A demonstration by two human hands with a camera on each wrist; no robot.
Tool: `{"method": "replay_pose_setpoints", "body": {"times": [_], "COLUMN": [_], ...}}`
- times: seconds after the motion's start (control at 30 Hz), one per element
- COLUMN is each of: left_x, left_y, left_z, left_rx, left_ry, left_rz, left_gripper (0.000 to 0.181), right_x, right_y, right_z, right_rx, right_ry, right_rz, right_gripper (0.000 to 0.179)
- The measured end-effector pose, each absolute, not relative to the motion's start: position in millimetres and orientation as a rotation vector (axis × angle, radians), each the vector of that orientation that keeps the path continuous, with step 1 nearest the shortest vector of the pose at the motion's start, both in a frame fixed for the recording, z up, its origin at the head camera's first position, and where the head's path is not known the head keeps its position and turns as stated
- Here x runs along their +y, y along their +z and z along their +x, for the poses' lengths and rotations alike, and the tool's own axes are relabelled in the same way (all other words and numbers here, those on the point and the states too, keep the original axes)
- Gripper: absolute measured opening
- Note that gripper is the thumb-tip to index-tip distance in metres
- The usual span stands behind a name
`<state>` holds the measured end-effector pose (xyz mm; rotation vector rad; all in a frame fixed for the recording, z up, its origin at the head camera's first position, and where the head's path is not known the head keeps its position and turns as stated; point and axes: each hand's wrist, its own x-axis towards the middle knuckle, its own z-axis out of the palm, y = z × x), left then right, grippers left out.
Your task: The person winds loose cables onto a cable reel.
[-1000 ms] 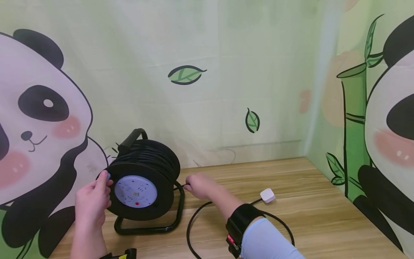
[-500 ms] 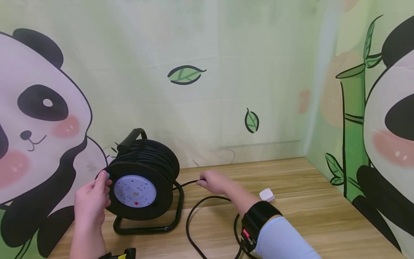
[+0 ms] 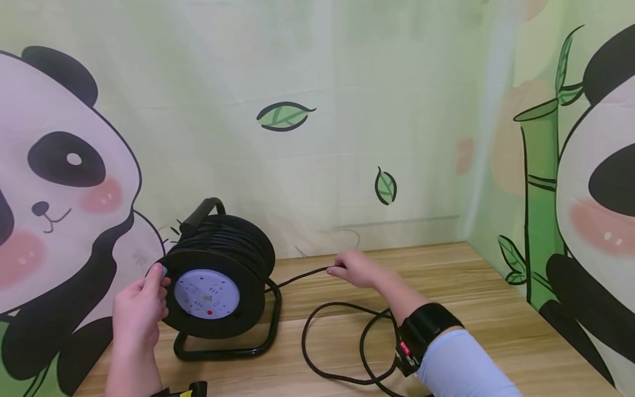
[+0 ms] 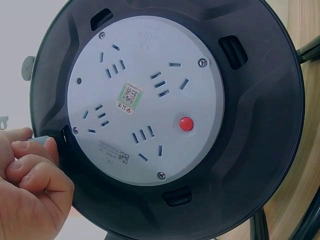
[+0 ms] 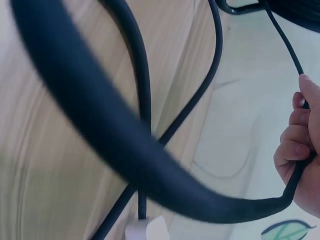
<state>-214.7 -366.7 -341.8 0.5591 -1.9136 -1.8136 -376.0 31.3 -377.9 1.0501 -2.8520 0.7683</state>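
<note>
A black cable reel (image 3: pixel 210 275) stands on its tubular frame at the left of the table. Its front face carries a pale socket panel (image 4: pixel 145 100) with a red button. At the reel's left rim my left hand (image 3: pixel 139 311) pinches a small grey-blue knob (image 4: pixel 41 140), mostly covered by the fingers. To the right of the reel, my right hand (image 3: pixel 358 269) grips the black cable (image 3: pixel 303 274), which runs taut from the drum to the fingers. Past that hand, the cable lies in loose loops on the wood and leads to a white plug (image 5: pixel 146 229).
The wooden table (image 3: pixel 297 331) meets a printed cloth backdrop (image 3: pixel 347 127) behind and on the right. The reel's carry handle (image 3: pixel 200 215) rises at its top. Loose cable loops (image 3: pixel 347 380) spread across the table's front middle.
My right hand has moved right, away from the reel, drawing out a longer stretch of cable. The loops on the table have shifted. My left hand has stayed at the knob.
</note>
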Motion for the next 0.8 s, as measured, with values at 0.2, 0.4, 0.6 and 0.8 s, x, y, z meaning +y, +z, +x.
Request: {"method": "replay_pose_setpoints", "body": {"times": [0.2,0.4,0.6,0.8], "left_x": [-366.5,-364.8,-365.6,-366.6], "left_y": [-343.4,-340.9,-340.5,-341.5], "left_z": [-215.4,-214.1,-213.3,-212.3], "left_rx": [-1.923,-1.934,-1.949,-1.953], "left_ry": [-1.81,-1.808,-1.811,-1.803], "left_rz": [0.565,0.563,0.585,0.581], "left_gripper": [0.057,0.057,0.059,0.058], "right_x": [51.1,69.0,90.2,112.2], "right_y": [-377.2,-376.3,-375.0,-374.7], "right_z": [-380.9,-383.9,-387.9,-392.9], "right_rx": [-2.884,-2.914,-2.899,-2.918], "right_ry": [0.785,0.794,0.811,0.78], "right_rz": [0.988,0.933,0.882,0.803], "right_gripper": [0.038,0.035,0.035,0.035]}}
